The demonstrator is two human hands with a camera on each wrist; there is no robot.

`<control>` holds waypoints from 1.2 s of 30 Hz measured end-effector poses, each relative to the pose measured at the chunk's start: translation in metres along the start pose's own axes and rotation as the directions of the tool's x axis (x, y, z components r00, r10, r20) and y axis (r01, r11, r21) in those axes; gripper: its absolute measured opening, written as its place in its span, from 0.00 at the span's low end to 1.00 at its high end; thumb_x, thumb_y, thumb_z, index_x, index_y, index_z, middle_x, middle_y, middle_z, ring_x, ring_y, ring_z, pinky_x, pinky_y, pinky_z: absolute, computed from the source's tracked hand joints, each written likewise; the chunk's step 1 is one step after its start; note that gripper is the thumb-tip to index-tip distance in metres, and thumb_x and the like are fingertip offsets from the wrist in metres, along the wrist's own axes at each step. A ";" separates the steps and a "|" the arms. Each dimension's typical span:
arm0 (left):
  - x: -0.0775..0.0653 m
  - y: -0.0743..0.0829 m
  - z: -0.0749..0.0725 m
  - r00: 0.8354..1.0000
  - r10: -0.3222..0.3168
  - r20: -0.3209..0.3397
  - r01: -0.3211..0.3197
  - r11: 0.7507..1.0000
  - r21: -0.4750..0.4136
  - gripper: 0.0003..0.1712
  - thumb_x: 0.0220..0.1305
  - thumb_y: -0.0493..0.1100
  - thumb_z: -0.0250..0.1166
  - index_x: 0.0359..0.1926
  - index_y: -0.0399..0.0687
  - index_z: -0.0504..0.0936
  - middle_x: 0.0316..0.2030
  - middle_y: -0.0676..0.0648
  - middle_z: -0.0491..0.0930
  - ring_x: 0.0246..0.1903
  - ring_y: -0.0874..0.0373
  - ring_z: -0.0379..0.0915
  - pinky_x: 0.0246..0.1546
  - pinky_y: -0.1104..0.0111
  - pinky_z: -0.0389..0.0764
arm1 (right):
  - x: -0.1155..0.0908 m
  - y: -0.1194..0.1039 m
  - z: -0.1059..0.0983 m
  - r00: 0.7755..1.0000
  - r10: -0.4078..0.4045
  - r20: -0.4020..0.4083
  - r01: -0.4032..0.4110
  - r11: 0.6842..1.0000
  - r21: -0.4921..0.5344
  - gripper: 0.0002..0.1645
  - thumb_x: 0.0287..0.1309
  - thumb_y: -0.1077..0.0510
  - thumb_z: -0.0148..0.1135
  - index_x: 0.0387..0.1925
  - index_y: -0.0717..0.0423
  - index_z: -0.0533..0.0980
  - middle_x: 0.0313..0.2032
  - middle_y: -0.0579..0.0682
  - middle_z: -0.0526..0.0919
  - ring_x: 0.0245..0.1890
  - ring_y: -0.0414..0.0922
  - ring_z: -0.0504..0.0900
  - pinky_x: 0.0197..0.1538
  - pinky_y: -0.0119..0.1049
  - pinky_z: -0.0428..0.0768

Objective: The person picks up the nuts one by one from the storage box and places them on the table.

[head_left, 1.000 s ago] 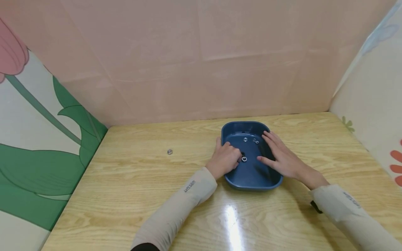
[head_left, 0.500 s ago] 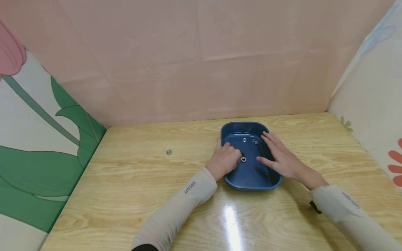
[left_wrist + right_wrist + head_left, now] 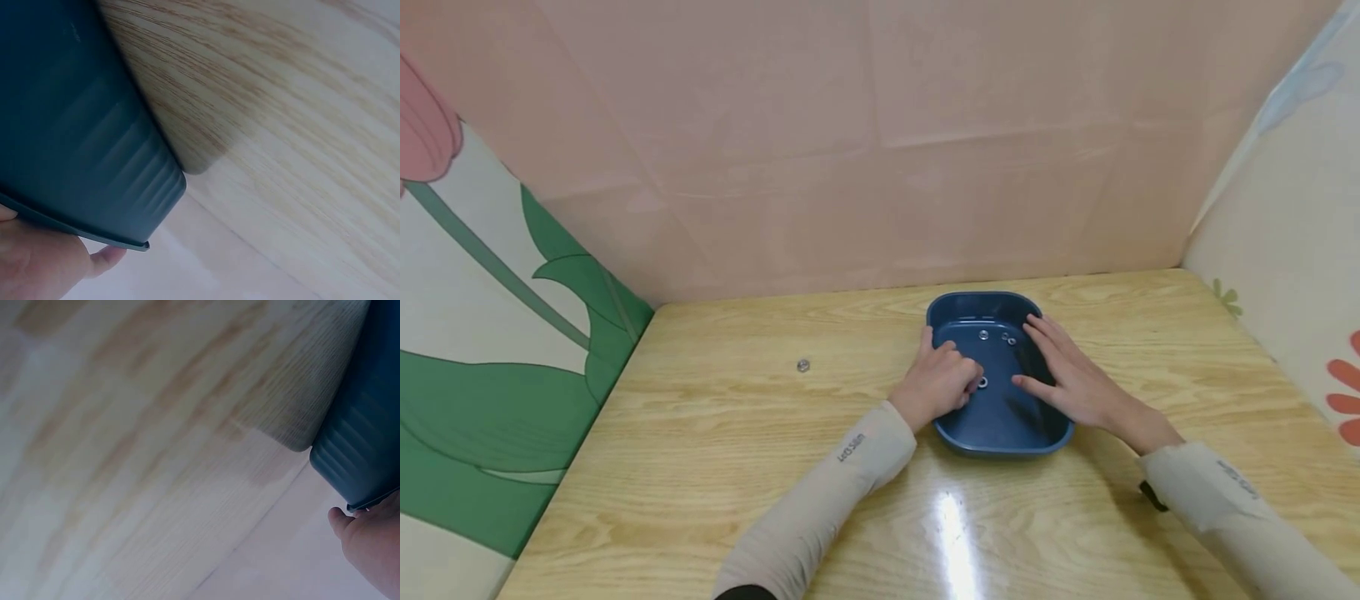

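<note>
A deep blue tray (image 3: 992, 429) with rounded corners stands on the wooden table. My left hand (image 3: 936, 379) reaches over its left rim, fingers curled down inside. Those fingertips are at a small ring-shaped metal nut (image 3: 982, 382) and partly cover it; whether they pinch it is hidden. My right hand (image 3: 1071, 379) lies over the right rim, its fingers fairly straight and the thumb spread into the tray. Several more small metal nuts (image 3: 983, 335) lie near the tray's far end. In the wrist views, the tray's ribbed outer walls (image 3: 119, 156) show beside each hand.
A single metal nut (image 3: 803, 365) lies on the wooden table (image 3: 715, 450), left of the tray. A pink sheet (image 3: 880, 167) hangs behind the table, and printed panels stand at both sides.
My left fingers have shifted slightly right and now cover part of the ring-shaped nut, hiding a dark spot beside it. My right hand has stayed put.
</note>
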State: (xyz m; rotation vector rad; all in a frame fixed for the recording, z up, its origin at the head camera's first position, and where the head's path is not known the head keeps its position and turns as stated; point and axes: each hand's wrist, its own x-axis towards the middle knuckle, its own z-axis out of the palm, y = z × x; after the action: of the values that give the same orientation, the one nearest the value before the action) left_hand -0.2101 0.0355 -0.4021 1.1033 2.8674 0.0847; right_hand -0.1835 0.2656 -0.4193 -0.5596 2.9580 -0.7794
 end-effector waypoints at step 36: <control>-0.005 -0.007 0.001 0.989 0.028 -0.143 -0.040 0.996 -0.083 0.02 0.65 0.48 0.66 0.36 0.62 0.85 0.27 0.64 0.76 0.40 0.62 0.68 0.71 0.40 0.49 | 0.000 0.001 0.000 1.000 0.010 0.007 -0.010 1.000 0.002 0.52 0.67 0.40 0.59 0.77 0.64 0.47 0.79 0.61 0.41 0.78 0.60 0.34 0.70 0.71 0.48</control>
State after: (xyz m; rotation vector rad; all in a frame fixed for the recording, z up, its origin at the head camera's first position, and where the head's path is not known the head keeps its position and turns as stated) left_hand -0.2112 0.0269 -0.4033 1.1757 2.9357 0.2974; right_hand -0.1841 0.2666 -0.4200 -0.5462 2.9510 -0.7775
